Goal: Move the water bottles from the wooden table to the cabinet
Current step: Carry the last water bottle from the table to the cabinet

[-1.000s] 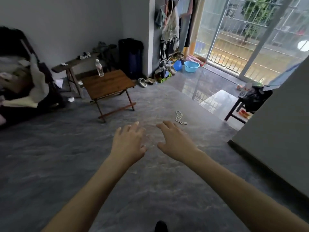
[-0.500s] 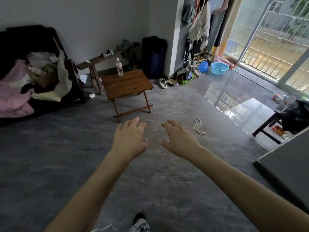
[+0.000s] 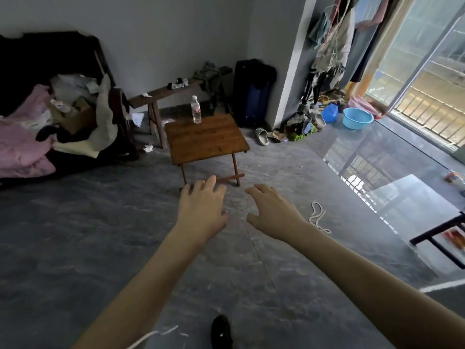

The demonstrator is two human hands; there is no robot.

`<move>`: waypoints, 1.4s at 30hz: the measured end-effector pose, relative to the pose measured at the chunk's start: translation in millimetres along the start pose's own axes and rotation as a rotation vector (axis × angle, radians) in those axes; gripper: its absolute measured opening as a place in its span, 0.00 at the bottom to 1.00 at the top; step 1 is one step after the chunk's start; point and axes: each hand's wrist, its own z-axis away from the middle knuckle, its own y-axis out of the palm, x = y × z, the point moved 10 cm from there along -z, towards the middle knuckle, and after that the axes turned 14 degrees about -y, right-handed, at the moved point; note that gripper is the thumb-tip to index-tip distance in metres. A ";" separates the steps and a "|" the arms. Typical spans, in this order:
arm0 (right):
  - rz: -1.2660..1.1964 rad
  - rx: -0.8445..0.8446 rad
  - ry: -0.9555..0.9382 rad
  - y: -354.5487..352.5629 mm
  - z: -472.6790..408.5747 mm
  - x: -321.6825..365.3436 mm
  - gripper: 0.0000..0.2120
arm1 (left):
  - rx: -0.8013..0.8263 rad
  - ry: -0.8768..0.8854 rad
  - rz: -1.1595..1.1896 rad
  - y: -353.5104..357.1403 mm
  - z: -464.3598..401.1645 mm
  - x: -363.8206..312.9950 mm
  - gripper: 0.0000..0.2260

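One clear water bottle (image 3: 195, 113) with a white cap and red label stands upright at the far edge of a small folding wooden table (image 3: 206, 141) in the middle of the room. My left hand (image 3: 201, 210) and my right hand (image 3: 273, 215) are stretched out in front of me, palms down, fingers relaxed and holding nothing. Both hands hover over the grey floor, well short of the table. No cabinet is in view.
A cluttered dark sofa (image 3: 50, 117) with pink cloth stands at left. A wooden bench (image 3: 161, 93) and a dark suitcase (image 3: 253, 91) stand behind the table. A white cord (image 3: 318, 217) lies on the floor at right, near a black stool (image 3: 442, 238). A blue basin (image 3: 357, 118) sits by the glass door.
I have moved toward the table, which now looks larger and nearer my hands. The view has swung left, and the grey panel at right has gone out of sight. Both hands stay open.
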 end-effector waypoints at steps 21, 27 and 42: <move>-0.072 -0.036 -0.027 -60.2 -291.5 -165.6 0.27 | 0.009 -0.066 -0.012 -19.6 -326.6 -2.7 0.26; -0.109 -0.013 -0.097 -95.3 -399.0 -223.7 0.24 | 0.012 -0.130 -0.007 -40.1 -434.4 -23.6 0.25; -0.116 0.062 -0.223 -125.1 -581.7 -278.4 0.30 | 0.072 -0.272 0.000 -53.3 -605.5 -5.7 0.25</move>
